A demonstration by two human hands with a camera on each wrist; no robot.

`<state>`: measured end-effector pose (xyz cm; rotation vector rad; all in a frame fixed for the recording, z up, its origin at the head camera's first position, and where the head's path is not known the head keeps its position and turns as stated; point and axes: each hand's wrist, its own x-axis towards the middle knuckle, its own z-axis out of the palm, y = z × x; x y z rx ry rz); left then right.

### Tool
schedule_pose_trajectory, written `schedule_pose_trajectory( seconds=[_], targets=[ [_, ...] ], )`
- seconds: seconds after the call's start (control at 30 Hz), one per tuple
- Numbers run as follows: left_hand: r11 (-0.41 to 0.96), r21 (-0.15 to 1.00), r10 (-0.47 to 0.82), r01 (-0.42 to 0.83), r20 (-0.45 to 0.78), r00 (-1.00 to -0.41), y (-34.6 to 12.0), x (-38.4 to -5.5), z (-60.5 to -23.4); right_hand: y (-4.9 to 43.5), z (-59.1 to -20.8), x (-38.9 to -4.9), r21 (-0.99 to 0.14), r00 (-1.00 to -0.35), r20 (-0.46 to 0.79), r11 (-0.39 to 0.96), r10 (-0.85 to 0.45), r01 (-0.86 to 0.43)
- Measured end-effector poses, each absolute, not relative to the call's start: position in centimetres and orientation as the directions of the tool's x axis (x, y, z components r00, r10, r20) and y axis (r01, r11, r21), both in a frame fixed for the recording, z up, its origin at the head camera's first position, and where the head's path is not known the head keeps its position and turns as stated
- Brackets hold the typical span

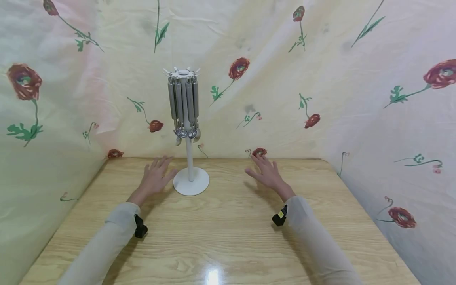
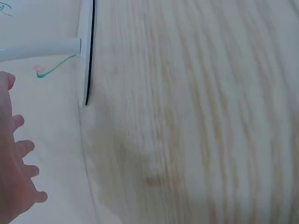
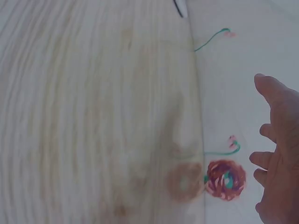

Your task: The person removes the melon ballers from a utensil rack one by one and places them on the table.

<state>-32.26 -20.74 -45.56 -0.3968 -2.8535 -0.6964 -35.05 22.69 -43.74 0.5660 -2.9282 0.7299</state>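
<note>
Your arms (image 1: 117,233) stretch forward over the worktop (image 1: 228,221), palms down. Your left hand (image 1: 155,176) and right hand (image 1: 266,172) are empty, fingers spread. The white stand (image 1: 189,154), hung with metal utensils (image 1: 185,99), rises upright between them, nearer your left.

Flowered sheeting (image 1: 274,35) around a wood-grain tabletop (image 1: 213,225) suggests a screened-off workspace.

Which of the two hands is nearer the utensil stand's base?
The left hand, close beside the round white base; a much wider stretch of table separates the right hand from it.
</note>
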Motion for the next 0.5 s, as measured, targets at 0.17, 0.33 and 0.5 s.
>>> schedule_pose_trajectory(
  seconds=[0.17, 0.33, 0.5],
  targets=[
    [0.784, 0.498, 0.226, 0.37, 0.326, -0.918, -19.9, -32.4, -45.5, 21.0, -43.2, -35.3, -0.497, -0.91, 0.199, 0.762, -0.364, -0.414],
    [0.668, 0.63, 0.217, 0.397, 0.345, -0.913, -18.8, -32.6, -45.1, 18.5, -42.4, -35.4, -0.568, -0.895, 0.224, 0.694, -0.387, -0.442],
    [0.507, 0.81, 0.168, 0.295, 0.243, -0.955, -17.6, -32.2, -44.2, 15.6, -41.7, -35.4, -0.625, -0.89, 0.211, 0.645, -0.404, -0.44]
  ],
)
